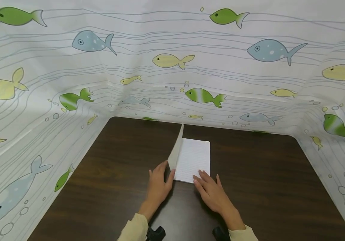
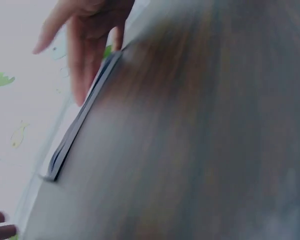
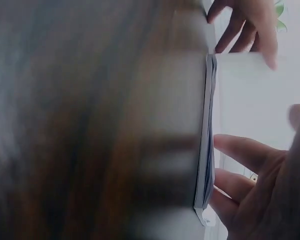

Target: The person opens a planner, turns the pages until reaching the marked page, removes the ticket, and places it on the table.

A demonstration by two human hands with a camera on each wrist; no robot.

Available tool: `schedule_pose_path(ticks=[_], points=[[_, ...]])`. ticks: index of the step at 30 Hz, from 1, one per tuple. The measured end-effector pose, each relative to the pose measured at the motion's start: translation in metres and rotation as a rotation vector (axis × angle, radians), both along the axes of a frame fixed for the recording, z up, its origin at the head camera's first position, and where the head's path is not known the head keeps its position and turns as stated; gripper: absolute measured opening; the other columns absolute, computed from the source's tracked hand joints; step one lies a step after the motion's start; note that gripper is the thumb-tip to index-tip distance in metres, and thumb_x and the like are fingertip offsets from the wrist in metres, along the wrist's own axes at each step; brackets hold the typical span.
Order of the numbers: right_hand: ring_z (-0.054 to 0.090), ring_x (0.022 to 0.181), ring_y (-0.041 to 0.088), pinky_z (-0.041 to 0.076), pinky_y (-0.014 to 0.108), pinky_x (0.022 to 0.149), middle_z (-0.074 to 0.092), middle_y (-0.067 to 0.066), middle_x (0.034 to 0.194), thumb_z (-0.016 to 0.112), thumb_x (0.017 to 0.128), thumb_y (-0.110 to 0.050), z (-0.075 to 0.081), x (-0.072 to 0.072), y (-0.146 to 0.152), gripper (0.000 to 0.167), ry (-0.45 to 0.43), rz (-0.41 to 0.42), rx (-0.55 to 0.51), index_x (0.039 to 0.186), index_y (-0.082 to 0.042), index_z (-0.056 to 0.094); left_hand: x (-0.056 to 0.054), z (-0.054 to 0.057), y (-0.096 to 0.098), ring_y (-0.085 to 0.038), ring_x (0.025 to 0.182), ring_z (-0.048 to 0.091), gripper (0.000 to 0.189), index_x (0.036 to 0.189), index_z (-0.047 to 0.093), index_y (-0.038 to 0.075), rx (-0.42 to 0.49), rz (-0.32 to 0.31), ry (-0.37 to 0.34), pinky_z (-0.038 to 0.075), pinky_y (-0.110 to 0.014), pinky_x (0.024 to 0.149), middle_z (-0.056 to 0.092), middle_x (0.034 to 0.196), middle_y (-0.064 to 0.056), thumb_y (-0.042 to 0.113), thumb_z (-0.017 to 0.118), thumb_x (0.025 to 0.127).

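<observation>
A small notebook with lined white pages [image 1: 195,160] lies on the dark wooden table, its pale cover [image 1: 177,149] standing nearly upright along the left side. My left hand [image 1: 158,184] is at the near edge of that cover, index fingertip and thumb spread apart at its corner and lower part. In the right wrist view, the left hand [image 3: 250,22] shows beside the raised cover. My right hand [image 1: 213,194] rests its extended fingertips on the lower right of the page; in the right wrist view its fingers [image 3: 245,150] reach over the notebook's edge.
The brown table [image 1: 265,167] spreads around the notebook. A white sheet with printed fish [image 1: 166,61] covers the walls behind and on both sides. Dark wrist-worn devices [image 1: 157,233] sit under both forearms. The left wrist view is blurred.
</observation>
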State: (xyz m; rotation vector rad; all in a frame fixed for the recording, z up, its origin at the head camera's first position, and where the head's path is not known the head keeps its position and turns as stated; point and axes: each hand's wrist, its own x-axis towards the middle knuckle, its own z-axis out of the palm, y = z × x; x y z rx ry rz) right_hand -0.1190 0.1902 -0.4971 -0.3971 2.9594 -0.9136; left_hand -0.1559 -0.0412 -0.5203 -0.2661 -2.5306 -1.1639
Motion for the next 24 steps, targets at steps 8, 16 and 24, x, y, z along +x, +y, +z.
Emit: schedule_pose_path(ticks=[8, 16, 24], points=[[0.035, 0.152, 0.031, 0.012, 0.069, 0.121, 0.044, 0.014, 0.160, 0.053, 0.107, -0.042, -0.002, -0.002, 0.003, 0.051, 0.011, 0.034, 0.043, 0.146, -0.010, 0.061, -0.005, -0.001, -0.020, -0.047, 0.149, 0.028, 0.102, 0.161, 0.016, -0.006, 0.098, 0.336, 0.067, 0.021, -0.063, 0.120, 0.028, 0.160, -0.031, 0.026, 0.082, 0.090], [0.037, 0.150, 0.033, 0.015, 0.070, 0.120, 0.045, 0.016, 0.159, 0.062, 0.104, -0.034, -0.004, -0.003, 0.004, 0.049, 0.052, 0.053, 0.065, 0.146, -0.008, 0.060, -0.012, -0.008, -0.025, -0.041, 0.142, 0.046, 0.058, 0.143, 0.055, -0.007, -0.217, 0.019, 0.151, 0.034, -0.054, 0.119, 0.050, 0.152, -0.026, -0.009, 0.072, 0.087], [0.045, 0.145, 0.035, 0.019, 0.072, 0.118, 0.051, 0.018, 0.153, 0.065, 0.102, -0.030, 0.000, -0.002, 0.004, 0.045, 0.051, 0.023, 0.052, 0.139, -0.004, 0.066, -0.007, -0.007, -0.017, -0.031, 0.147, 0.043, 0.042, 0.145, 0.061, 0.009, -0.347, -0.372, 0.011, 0.031, -0.049, 0.121, 0.052, 0.154, -0.012, 0.011, 0.062, 0.103]])
